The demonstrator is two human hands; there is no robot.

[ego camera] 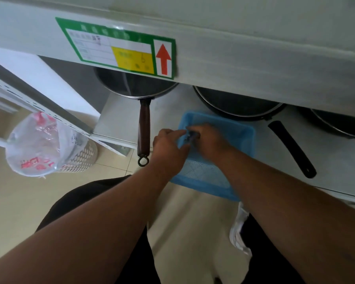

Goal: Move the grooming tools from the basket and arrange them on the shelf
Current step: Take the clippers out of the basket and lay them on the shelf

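A blue plastic basket [242, 132] rests on the lower shelf [336, 160], its near end hanging over the shelf's front edge. Both my hands reach into it. My left hand [168, 142] and my right hand [209, 140] meet over the basket's left side, and between their fingers is a small dark grooming tool [190, 136]. The image is blurred, so I cannot make out what kind of tool it is. The basket's mesh floor shows bare near the front; my hands hide the rest of it.
Dark pans sit on the same shelf: one with a brown handle [143, 128] left of the basket, one with a black handle [291, 148] to its right. An upper shelf [254, 48] with a green label overhangs. A bagged mesh bin [49, 144] stands on the floor, left.
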